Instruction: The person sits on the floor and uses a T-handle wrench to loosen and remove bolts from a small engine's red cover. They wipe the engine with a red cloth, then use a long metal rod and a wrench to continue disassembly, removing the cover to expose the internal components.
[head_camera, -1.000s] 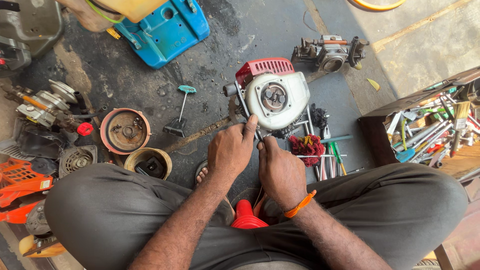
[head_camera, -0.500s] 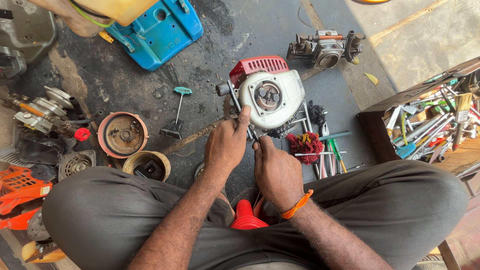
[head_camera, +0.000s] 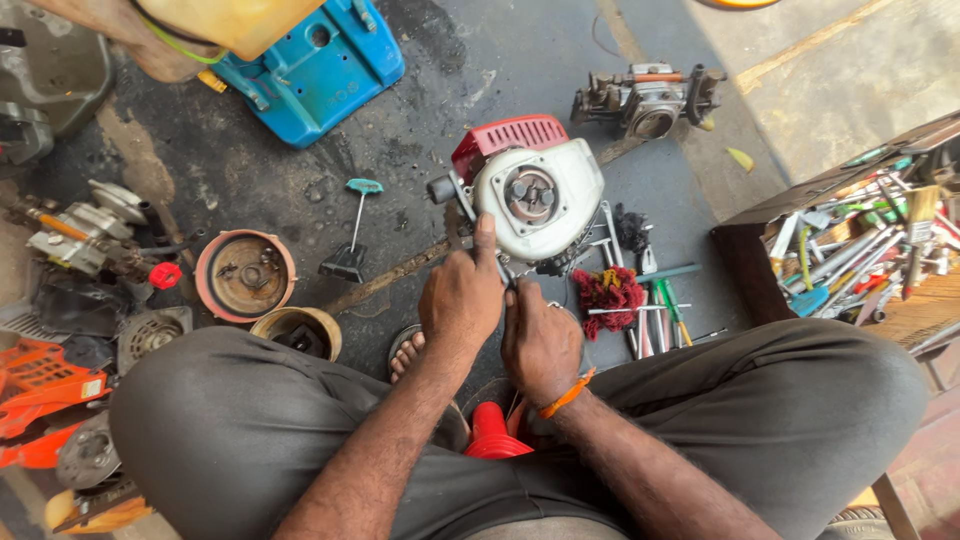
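Left hand (head_camera: 460, 298) presses the small engine (head_camera: 535, 195) just ahead; right hand (head_camera: 540, 340) (nearer the body) pinches a thin tool (head_camera: 507, 275) beneath.

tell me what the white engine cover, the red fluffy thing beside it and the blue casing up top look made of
White engine cover: likely moulded plastic, smooth with a dull sheen and grime. Red fluffy thing: fibre, seemingly a rag or yarn wad, by its frayed strands. Blue casing: probably plastic, uniform colour, rounded moulded edges and holes. The left hand touches the cover.
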